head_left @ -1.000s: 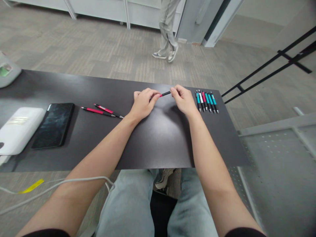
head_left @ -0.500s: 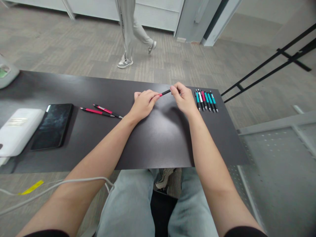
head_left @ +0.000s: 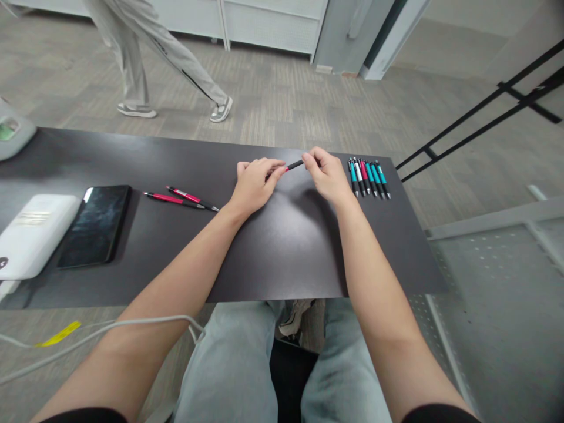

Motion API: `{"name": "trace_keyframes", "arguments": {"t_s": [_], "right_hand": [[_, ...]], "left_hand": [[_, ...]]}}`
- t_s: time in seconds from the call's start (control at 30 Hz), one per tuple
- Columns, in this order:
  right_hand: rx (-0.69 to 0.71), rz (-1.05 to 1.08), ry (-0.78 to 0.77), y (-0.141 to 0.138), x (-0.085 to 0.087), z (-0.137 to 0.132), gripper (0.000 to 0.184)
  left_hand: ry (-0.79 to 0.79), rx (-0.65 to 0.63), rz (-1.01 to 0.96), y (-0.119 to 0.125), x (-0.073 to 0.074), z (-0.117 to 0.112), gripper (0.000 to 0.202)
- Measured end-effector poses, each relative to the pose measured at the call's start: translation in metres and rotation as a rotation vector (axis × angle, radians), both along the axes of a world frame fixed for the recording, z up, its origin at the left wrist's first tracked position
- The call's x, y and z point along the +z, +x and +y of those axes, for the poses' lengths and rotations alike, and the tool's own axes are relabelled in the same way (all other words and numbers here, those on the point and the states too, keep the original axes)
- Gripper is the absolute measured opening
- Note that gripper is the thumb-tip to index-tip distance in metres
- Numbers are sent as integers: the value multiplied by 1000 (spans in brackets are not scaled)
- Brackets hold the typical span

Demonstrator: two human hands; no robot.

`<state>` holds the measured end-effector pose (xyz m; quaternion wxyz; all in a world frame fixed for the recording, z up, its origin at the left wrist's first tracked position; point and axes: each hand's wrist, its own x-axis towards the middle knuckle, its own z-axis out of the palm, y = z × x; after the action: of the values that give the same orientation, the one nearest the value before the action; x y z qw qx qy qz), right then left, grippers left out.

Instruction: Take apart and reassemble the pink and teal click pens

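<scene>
Resting at far left is the case (head_left: 37,235), with the phone (head_left: 97,226) lying just beside it on the table (head_left: 282,247). Cable (head_left: 145,321) is crossing the left forearm (head_left: 171,288); could snag if that arm pulls back. Two red pens (head_left: 167,198) are lying next, tips near the same forearm; a backward slide of the arm could set them rolling. Left hand (head_left: 258,182) is gripping the held pen (head_left: 296,165) by its red part, fingers curled over, thumb pressing in. It's sitting between both hands toward the table's far edge, black part showing in the gap. Right hand (head_left: 325,173) is pinching the black end, thumb against forefinger; fingers are hiding the tip. Small hold there, so a hard twist or pull could make it slip or pop parts loose. Pen row (head_left: 372,178) is lying just right of that hand; a wide knuckle swing could knock it crooked.
</scene>
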<state>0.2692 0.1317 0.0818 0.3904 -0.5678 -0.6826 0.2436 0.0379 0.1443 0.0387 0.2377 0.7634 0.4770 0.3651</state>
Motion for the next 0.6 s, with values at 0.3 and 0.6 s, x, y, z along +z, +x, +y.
{"name": "trace_keyframes", "arguments": {"t_s": [0.3,0.6], "right_hand": [[14,-7,-5,3,-4,1,77],[-11,18,-14,-1,-8,2,75]], "left_hand": [[36,11,33,-4,-1,1,33],[62,42,30,-4,1,-2,21]]}}
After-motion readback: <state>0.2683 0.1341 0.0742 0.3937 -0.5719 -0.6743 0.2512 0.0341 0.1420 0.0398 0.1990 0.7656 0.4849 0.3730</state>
